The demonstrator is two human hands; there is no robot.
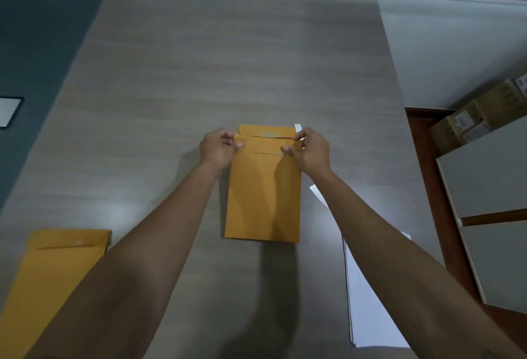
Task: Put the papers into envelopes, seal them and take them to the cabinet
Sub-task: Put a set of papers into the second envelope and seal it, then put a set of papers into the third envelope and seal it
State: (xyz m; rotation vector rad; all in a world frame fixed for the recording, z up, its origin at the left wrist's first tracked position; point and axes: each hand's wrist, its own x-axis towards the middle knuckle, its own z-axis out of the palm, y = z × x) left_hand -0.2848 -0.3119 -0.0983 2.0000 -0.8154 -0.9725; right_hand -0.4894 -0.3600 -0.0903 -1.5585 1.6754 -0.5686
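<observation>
A brown envelope (263,196) lies lengthwise in the middle of the grey wooden table (199,73), its flap (266,130) at the far end. My left hand (218,146) pinches the envelope's top left corner. My right hand (309,149) pinches the top right corner, where a thin white strip (298,127) sticks up between its fingers. A stack of white papers (368,296) lies to the right, partly hidden under my right forearm. A second brown envelope (48,281) lies at the near left, partly under my left forearm.
Grey cabinet tops (490,187) stand to the right of the table, with cardboard boxes (479,113) on the floor behind them. A dark-framed white panel (8,112) shows at the left edge. A white wall runs along the far side.
</observation>
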